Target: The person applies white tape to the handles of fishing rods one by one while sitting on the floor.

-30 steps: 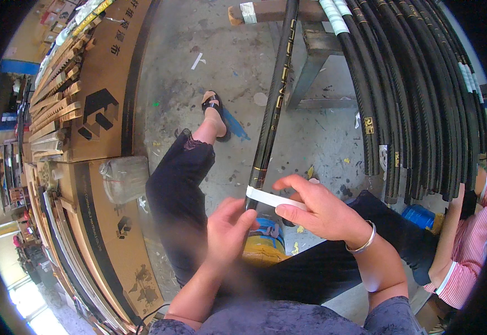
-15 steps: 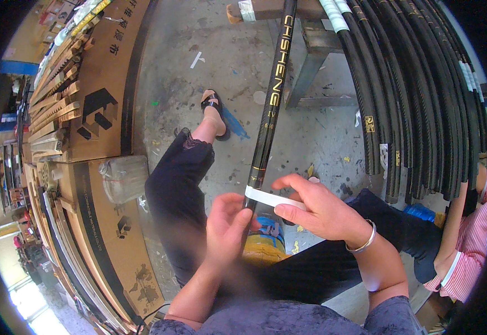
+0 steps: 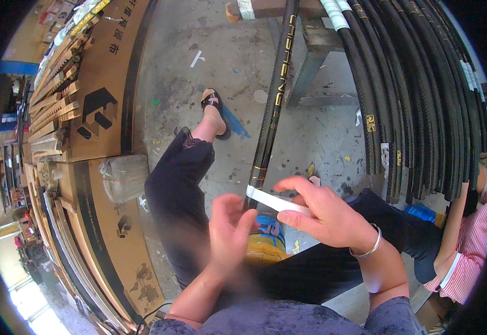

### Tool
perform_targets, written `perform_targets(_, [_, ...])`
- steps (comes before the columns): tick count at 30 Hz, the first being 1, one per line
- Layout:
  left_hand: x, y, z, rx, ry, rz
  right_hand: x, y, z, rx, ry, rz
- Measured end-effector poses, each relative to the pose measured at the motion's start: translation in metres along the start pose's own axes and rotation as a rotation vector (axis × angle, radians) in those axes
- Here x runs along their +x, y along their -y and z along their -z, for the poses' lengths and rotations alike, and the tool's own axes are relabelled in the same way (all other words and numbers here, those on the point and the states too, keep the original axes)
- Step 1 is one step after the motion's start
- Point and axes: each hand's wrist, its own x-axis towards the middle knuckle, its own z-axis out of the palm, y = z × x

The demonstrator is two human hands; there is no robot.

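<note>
A long black pole (image 3: 271, 111) with gold lettering slants from the top of the view down to my hands. It looks like a fishing rod section. White tape (image 3: 271, 200) circles the pole just below a thin gold ring, and its free length runs across to my right hand (image 3: 327, 212). The thumb and fingers there pinch the strip and hold it off the pole. My left hand (image 3: 229, 229) is curled at the pole's near end, with the thumb in front. Part of its grip is hidden behind the thumb.
Many similar black poles (image 3: 411, 111) lie side by side at the right, by a metal-legged stand (image 3: 310, 67). Cardboard boxes (image 3: 115, 223) and wooden strips (image 3: 53, 95) line the left. A yellow-and-blue container (image 3: 265, 243) stands between my legs. Another person's arm (image 3: 450, 229) is at the far right.
The pole has turned about its length, so its lettering has moved round toward the right side. My right hand and the tape have shifted slightly right; the left hand's fingers look looser.
</note>
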Motion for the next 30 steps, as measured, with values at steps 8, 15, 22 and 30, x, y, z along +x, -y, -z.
perform_targets(8, [0.0, -0.002, -0.001, 0.008, -0.004, 0.015, 0.0, -0.002, 0.001, -0.015, -0.005, 0.006])
perform_targets(15, [0.0, -0.001, 0.003, -0.038, 0.022, 0.041, 0.003, -0.004, 0.001, 0.011, 0.008, -0.034])
perform_targets(22, [0.001, 0.002, 0.006, -0.105, 0.056, 0.061, 0.003, -0.001, 0.002, 0.008, 0.016, -0.034])
perform_targets(30, [0.005, 0.012, 0.009, -0.252, 0.104, 0.077, 0.005, -0.002, 0.001, 0.009, 0.015, -0.014])
